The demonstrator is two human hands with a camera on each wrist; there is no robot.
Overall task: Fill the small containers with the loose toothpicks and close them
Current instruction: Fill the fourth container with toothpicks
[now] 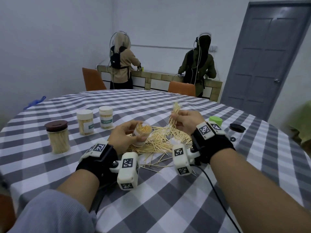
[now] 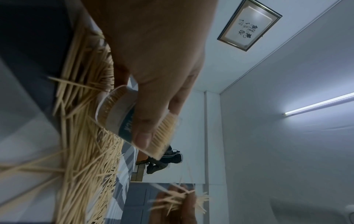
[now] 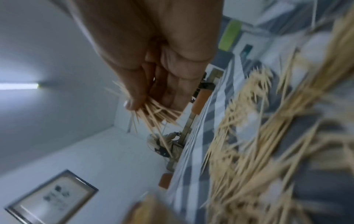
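Two bare forearms with black wrist straps and white marker-printed camera blocks reach out over the round table under its grey-and-white checked cloth (image 1: 151,207); the left hand (image 1: 125,137) curls its fingers and thumb around a small clear plastic container (image 1: 142,133) with a white label, open at the top, packed with upright toothpicks and tilted above the near edge of the heap; the right hand (image 1: 185,121) pinches a splayed bundle of pale wooden toothpicks (image 1: 175,115) between thumb and curled fingers, held up in the air just right of the container, apart from it; the loose heap of toothpicks (image 1: 161,142) lies on the cloth beneath and between both hands; to the left stand a brown-lidded clear jar (image 1: 58,138) and two white-capped containers (image 1: 85,121) (image 1: 106,119), all full and closed; to the right, a green-lidded container (image 1: 216,121) and a black-lidded clear jar (image 1: 237,132).
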